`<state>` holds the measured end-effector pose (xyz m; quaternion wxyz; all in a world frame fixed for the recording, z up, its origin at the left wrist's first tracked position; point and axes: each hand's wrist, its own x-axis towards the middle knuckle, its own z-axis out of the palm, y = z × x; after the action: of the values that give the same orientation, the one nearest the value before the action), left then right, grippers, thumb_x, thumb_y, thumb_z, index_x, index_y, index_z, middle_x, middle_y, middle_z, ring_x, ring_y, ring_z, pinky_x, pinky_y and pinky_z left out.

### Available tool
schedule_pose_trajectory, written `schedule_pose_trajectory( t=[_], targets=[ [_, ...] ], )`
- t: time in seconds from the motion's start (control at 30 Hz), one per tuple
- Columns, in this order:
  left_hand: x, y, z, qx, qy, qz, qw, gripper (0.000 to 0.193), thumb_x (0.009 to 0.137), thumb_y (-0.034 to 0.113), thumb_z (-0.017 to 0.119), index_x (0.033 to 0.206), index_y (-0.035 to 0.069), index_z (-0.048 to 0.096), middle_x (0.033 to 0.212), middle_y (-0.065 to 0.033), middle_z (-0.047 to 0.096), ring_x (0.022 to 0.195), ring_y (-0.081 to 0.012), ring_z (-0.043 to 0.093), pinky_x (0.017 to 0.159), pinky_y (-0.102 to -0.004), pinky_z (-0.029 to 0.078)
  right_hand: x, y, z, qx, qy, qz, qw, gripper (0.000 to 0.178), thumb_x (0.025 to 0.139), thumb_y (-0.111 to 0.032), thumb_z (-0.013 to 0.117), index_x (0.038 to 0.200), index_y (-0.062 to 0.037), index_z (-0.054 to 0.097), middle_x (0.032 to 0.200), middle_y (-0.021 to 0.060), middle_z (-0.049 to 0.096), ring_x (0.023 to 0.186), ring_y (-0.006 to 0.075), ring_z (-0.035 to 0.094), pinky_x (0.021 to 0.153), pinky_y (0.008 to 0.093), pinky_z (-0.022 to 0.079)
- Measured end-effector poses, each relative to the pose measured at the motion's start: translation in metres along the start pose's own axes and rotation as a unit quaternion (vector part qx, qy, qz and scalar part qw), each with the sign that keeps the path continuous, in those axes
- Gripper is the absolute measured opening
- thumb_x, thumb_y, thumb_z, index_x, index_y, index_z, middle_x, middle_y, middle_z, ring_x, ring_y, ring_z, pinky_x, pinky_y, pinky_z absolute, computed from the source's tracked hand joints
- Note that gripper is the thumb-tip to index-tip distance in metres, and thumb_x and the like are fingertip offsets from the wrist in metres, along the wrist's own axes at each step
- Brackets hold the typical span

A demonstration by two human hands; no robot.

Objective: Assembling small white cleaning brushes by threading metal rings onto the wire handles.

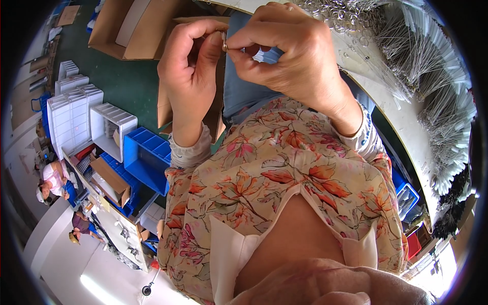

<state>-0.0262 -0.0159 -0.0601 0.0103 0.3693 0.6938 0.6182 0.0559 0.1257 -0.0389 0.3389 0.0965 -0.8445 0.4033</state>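
My left hand (190,71) and my right hand (295,51) meet in front of me, thumbs and fingertips pinched together. Between them is a small shiny metal ring (224,42), seen nearly edge-on and partly covered by the fingers of both hands. To the right of my right hand, many loose metal rings (351,20) are heaped on the pale tabletop (401,119). Beside them lie bundles of thin wire-stemmed brushes (434,71) with whitish bristles.
An open cardboard box (137,30) stands at upper left on the green floor (127,76). White crates (73,112) and a blue crate (147,155) are at left. Two other people, one in a pink top (53,175), work farther off. Dark-bristled brushes (450,206) lie at right.
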Motion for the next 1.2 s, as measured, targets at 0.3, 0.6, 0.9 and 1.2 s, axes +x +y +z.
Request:
schedule_pose_trajectory(
  t=[0.3, 0.6, 0.9, 1.2],
  targets=[
    [-0.008, -0.003, -0.006, 0.17, -0.023, 0.134, 0.976, 0.013, 0.079, 0.007, 0.066, 0.092, 0.004, 0.065, 0.078, -0.0059, 0.06, 0.063, -0.0117, 0.057, 0.054, -0.0223, 0.044, -0.004, 0.027, 0.023, 0.449, 0.031, 0.391, 0.803, 0.014, 0.08, -0.011, 0.06, 0.075, 0.0011, 0.062, 0.066, 0.0028, 0.06, 0.061, 0.0051, 0.051, 0.054, 0.0203, 0.041],
    [-0.007, -0.009, -0.019, -0.116, 0.086, -0.143, 0.979, 0.014, 0.087, 0.009, 0.056, 0.092, -0.004, 0.062, 0.07, 0.0008, 0.051, 0.047, -0.0004, 0.032, 0.04, -0.0163, 0.02, -0.007, 0.022, 0.039, 0.24, 0.01, 0.164, 0.957, 0.013, 0.076, -0.013, 0.069, 0.08, -0.0021, 0.064, 0.078, 0.0082, 0.062, 0.07, 0.0189, 0.058, 0.062, 0.0294, 0.043],
    [-0.01, -0.012, -0.036, -0.266, 0.046, -0.187, 0.944, 0.017, 0.089, 0.011, 0.053, 0.091, -0.005, 0.059, 0.075, -0.0026, 0.053, 0.051, -0.0031, 0.036, 0.041, -0.0176, 0.026, -0.001, 0.017, 0.053, 0.02, -0.002, 0.092, 0.996, 0.007, 0.072, -0.005, 0.068, 0.072, -0.0036, 0.061, 0.075, 0.0099, 0.059, 0.074, 0.0292, 0.054, 0.069, 0.0371, 0.04],
    [-0.022, 0.01, -0.054, -0.168, 0.069, -0.154, 0.971, 0.016, 0.09, 0.009, 0.049, 0.09, -0.005, 0.057, 0.074, -0.0031, 0.054, 0.052, -0.0043, 0.037, 0.045, -0.0178, 0.028, 0.012, 0.012, 0.084, 0.446, -0.114, 0.076, 0.885, 0.017, 0.088, -0.002, 0.054, 0.095, -0.0057, 0.04, 0.089, 0.0055, 0.051, 0.085, 0.0126, 0.053, 0.074, 0.0252, 0.043]
  ],
)
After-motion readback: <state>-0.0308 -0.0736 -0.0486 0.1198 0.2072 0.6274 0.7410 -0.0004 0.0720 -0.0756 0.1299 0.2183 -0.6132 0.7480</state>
